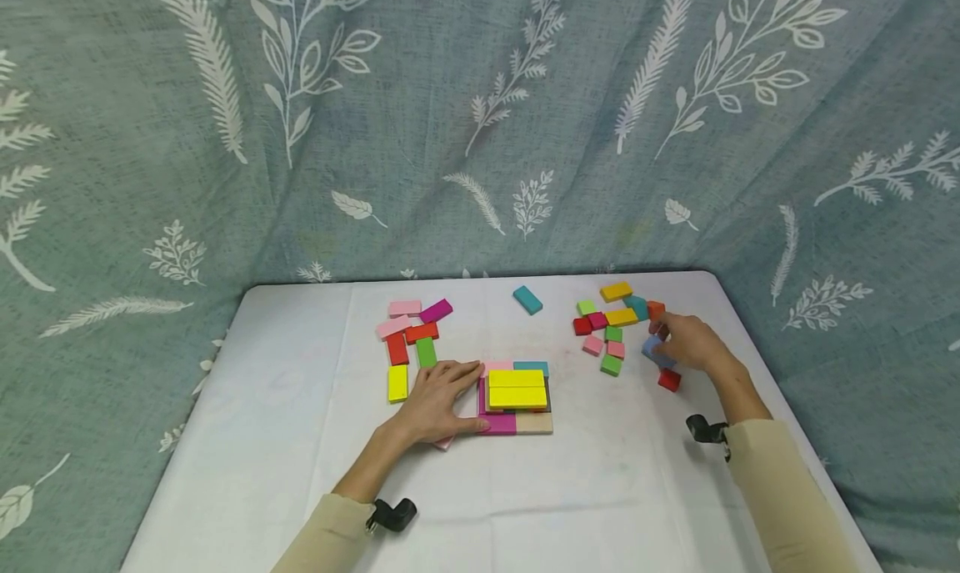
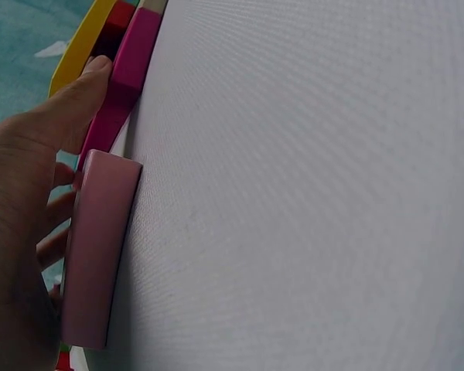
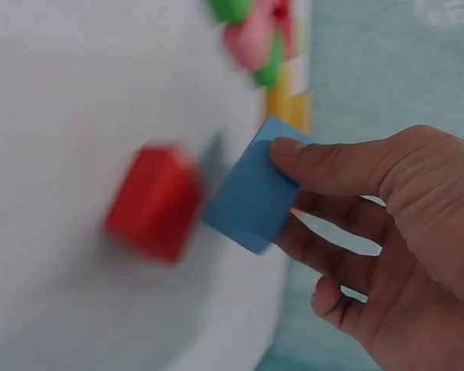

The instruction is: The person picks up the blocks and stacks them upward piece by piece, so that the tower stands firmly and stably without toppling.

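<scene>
My right hand (image 1: 690, 342) pinches a blue block (image 3: 257, 189) between thumb and fingers at the table's right side. A red block (image 3: 156, 202) lies close by on the cloth. At the middle of the table stands a low layered stack of blocks, topped by yellow blocks (image 1: 517, 388), with magenta (image 1: 498, 424) and beige (image 1: 534, 424) pieces along its near edge. My left hand (image 1: 435, 402) rests at the stack's left side, its fingers spread and the thumb touching the magenta edge. Partly under this hand is a pink block (image 2: 102, 251).
Left of the stack lie several loose blocks, among them a yellow block (image 1: 397, 384) and a green block (image 1: 426, 353). A teal block (image 1: 527, 299) sits toward the back. Several small blocks, including a yellow-orange block (image 1: 621, 317), cluster at the right.
</scene>
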The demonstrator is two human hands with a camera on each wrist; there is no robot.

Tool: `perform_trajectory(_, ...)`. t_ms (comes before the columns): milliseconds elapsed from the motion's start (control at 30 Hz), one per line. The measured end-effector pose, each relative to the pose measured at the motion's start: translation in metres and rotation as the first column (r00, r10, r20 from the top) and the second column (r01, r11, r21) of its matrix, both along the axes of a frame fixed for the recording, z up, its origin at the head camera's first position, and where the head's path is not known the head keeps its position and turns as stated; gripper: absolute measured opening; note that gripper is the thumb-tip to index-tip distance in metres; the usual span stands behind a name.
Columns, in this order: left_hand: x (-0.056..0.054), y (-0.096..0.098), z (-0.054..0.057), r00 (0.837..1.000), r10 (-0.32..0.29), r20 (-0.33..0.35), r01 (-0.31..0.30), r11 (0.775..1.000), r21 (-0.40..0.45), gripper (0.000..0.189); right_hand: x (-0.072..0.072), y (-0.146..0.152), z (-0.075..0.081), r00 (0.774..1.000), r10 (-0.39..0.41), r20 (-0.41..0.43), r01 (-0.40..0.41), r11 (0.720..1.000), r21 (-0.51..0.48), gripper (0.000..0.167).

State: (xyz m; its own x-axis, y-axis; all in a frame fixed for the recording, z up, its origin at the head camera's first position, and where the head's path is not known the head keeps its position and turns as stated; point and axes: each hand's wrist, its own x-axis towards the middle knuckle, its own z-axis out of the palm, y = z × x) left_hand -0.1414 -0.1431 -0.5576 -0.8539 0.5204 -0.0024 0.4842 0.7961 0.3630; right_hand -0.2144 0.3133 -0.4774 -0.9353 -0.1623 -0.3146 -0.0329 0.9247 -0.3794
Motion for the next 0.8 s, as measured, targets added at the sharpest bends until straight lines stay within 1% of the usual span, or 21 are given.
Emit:
perform_trajectory(100, 0.000, 0.000, -0.001, 1.000, -0.002, -0.009, 0.002, 1.000, 0.000, 0.101, 0.006, -0.014, 0.017, 0.997, 0.029, -0.070, -0.033, 0.997, -0.063, 0.032)
perform_trajectory(167, 0.001, -0.001, -0.001, 1.000, 0.000, -0.013, 0.000, 1.000, -0.003, 0.101, 0.011, -0.026, 0.028, 0.993, 0.061, -0.098, -0.075, 0.986, -0.148, 0.030)
perform_trajectory(200, 0.001, -0.001, -0.001, 1.000, 0.002, -0.014, -0.002, 1.000, -0.003, 0.100, 0.014, -0.034, 0.032, 0.992, 0.078, -0.097, -0.096, 0.974, -0.203, 0.029)
perform_trajectory(267, 0.002, -0.001, -0.002, 1.000, 0.004, -0.009, -0.004, 1.000, 0.002, 0.100, 0.020, -0.050, 0.036, 0.992, 0.107, -0.063, -0.122, 0.942, -0.314, 0.029)
perform_trajectory(367, 0.003, -0.001, -0.002, 1.000, 0.005, 0.002, -0.005, 1.000, 0.014, 0.100, 0.028, -0.077, 0.033, 0.991, 0.130, 0.032, -0.102, 0.888, -0.448, 0.030)
perform_trajectory(433, 0.003, 0.000, -0.001, 1.000, 0.002, 0.002, -0.002, 1.000, 0.023, 0.100, 0.032, -0.094, 0.028, 0.987, 0.131, 0.095, -0.067, 0.864, -0.499, 0.029)
perform_trajectory(500, 0.003, 0.000, -0.001, 1.000, 0.002, -0.002, -0.002, 1.000, 0.019, 0.100, 0.034, -0.109, 0.022, 0.982, 0.137, 0.127, -0.050, 0.847, -0.530, 0.027)
perform_trajectory(567, 0.002, 0.000, -0.001, 1.000, 0.005, -0.008, -0.005, 1.000, 0.010, 0.100, 0.036, -0.123, 0.017, 0.980, 0.138, 0.146, -0.038, 0.839, -0.543, 0.025)
perform_trajectory(633, 0.002, 0.000, -0.001, 1.000, 0.005, -0.011, -0.005, 1.000, 0.004, 0.101, 0.035, -0.133, 0.012, 0.980, 0.140, 0.143, -0.043, 0.844, -0.535, 0.024)
perform_trajectory(800, 0.000, 0.000, -0.001, 1.000, 0.002, -0.009, -0.002, 1.000, 0.009, 0.100, 0.031, -0.151, -0.001, 0.987, 0.130, 0.099, -0.071, 0.888, -0.455, 0.023)
